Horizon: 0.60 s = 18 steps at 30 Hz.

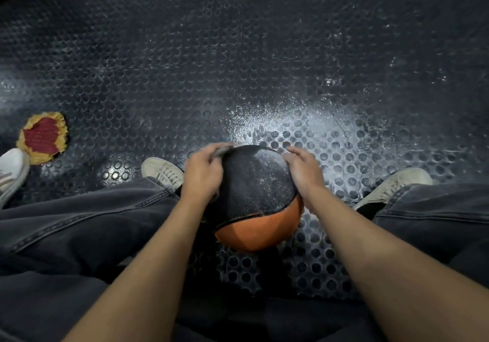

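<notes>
Centrally, left hand [203, 176] gripping grey rag [223, 150] at ball [259, 191] edge, right hand [301, 168] flat opposite, studded floor [238, 64] beyond

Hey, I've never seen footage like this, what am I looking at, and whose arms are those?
There is no machine: one camera worn on a person's head looks down at their own arms and legs. The left hand grips a small grey thing, too blurred to name, against the ball, black on top and orange below. The right hand rests on the ball's other side. The ball sits on a dark studded floor between pale shoes. A red and yellow cloth lies at the left.
</notes>
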Tool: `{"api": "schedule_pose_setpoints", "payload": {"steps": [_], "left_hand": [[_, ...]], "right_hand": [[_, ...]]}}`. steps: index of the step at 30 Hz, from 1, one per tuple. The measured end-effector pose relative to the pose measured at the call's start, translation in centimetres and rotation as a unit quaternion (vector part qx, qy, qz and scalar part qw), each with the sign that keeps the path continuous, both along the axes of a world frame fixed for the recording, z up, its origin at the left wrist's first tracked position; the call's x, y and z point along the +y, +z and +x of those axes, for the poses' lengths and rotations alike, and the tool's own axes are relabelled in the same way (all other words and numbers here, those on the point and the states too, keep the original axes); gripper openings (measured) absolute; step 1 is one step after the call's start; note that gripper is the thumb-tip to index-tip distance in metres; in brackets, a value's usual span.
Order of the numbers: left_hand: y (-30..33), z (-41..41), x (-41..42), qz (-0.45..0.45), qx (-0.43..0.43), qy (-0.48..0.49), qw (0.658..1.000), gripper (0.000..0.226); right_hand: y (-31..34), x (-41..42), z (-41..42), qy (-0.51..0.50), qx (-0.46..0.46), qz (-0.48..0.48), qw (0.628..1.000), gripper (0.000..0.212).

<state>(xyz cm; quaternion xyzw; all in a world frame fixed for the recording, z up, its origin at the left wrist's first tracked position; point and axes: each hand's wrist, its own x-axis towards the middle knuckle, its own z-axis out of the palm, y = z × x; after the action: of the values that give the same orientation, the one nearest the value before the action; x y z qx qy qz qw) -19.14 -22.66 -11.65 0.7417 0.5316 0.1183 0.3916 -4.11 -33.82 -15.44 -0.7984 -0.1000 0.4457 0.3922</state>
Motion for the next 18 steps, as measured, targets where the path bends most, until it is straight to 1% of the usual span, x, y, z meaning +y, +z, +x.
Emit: {"api": "schedule_pose_setpoints", "payload": {"steps": [1,2,3,4,5,6,9,10,11,13,15,17,18], "left_hand": [[-0.8,-0.5,0.8,-0.065,-0.015,0.052,0.996,0.034],[-1.2,-1.1,1.1,-0.130,-0.041,0.100,0.986,0.032],[-1.5,-1.6,1.1,-0.186,-0.065,0.142,0.970,0.031],[-1.6,-2.0,0.8,-0.220,-0.083,0.172,0.957,0.032],[-1.8,-2.3,0.4,-0.235,-0.102,0.192,0.948,0.033],[-1.8,-2.3,-0.1,-0.239,-0.120,0.206,0.941,0.035],[-1.9,-1.8,-1.1,-0.266,-0.178,0.248,0.914,0.041],[-1.8,-1.6,-1.5,-0.281,-0.197,0.257,0.904,0.042],[-1.8,-1.3,-1.9,-0.298,-0.211,0.263,0.893,0.043],[-2.0,-0.4,-3.1,-0.321,-0.229,0.270,0.879,0.045],[-2.1,0.5,-4.5,-0.338,-0.235,0.278,0.868,0.045],[-2.1,1.4,-5.2,-0.350,-0.251,0.277,0.859,0.044],[-2.0,1.8,-5.5,-0.337,-0.250,0.266,0.868,0.041]], "right_hand": [[-0.5,-0.9,0.1,-0.023,0.050,-0.017,0.998,0.060],[-1.0,-1.7,0.0,-0.050,0.108,-0.037,0.992,0.080],[-1.5,-2.2,-0.4,-0.076,0.168,-0.047,0.982,0.088],[-1.7,-2.3,-0.6,-0.091,0.206,-0.050,0.973,0.088],[-1.9,-2.3,-0.7,-0.095,0.220,-0.052,0.970,0.089],[-2.0,-2.3,-0.6,-0.087,0.222,-0.048,0.970,0.094],[-1.5,-2.2,0.0,-0.079,0.217,-0.060,0.971,0.122],[-1.0,-2.2,0.6,-0.072,0.217,-0.073,0.971,0.123],[-0.1,-2.2,1.2,-0.065,0.213,-0.081,0.972,0.114],[2.0,-2.5,2.7,-0.036,0.174,-0.094,0.980,0.089],[3.3,-2.9,4.3,-0.002,0.103,-0.112,0.988,0.079],[4.4,-3.0,4.6,0.018,0.007,-0.121,0.992,0.067],[4.7,-3.2,4.2,0.015,-0.042,-0.120,0.992,0.056]]}}
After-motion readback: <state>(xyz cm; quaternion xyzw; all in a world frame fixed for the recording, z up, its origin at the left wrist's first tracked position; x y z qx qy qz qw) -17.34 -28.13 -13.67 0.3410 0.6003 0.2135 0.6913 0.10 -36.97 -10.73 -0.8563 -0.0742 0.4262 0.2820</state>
